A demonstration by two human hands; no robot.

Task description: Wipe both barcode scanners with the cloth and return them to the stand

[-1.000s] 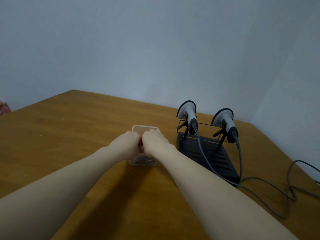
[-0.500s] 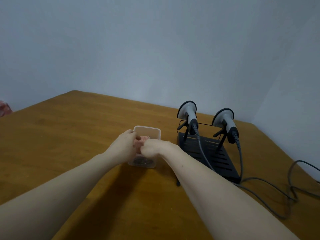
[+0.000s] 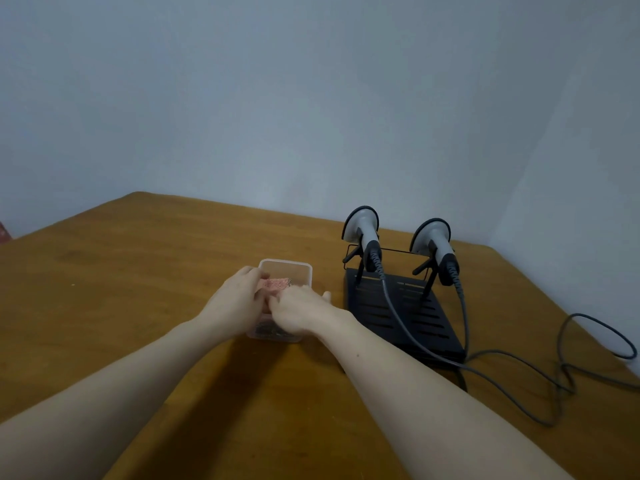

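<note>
Grip: both hands meet over the clear plastic container (image 3: 298, 271); the left hand (image 3: 237, 299) has its fingers curled round the near-left end of the pink cloth (image 3: 276, 283), and the right hand (image 3: 300, 308) pinches at the cloth's near edge with fingers bent; how firmly either one has hold of it cannot be told.
Cloth: a small folded pink piece, raised at the container's mouth, between the two hands.
Container: stands on the wooden table (image 3: 138, 271), left of the stand; something dark lies at its bottom, too blurred to name.
Left scanner (image 3: 363, 233): grey with a black rim, seated in the stand, head up and far.
Right scanner (image 3: 434, 242): same make, seated just right of the first, apart from it.
Stand (image 3: 398, 306): black slotted base with a wire rail at its far edge, right of the container.
Cables (image 3: 519, 382): grey, run from each scanner's handle over the stand's base and trail in loops to the near right of the table.
Wall: plain pale blue-grey, behind the table.
</note>
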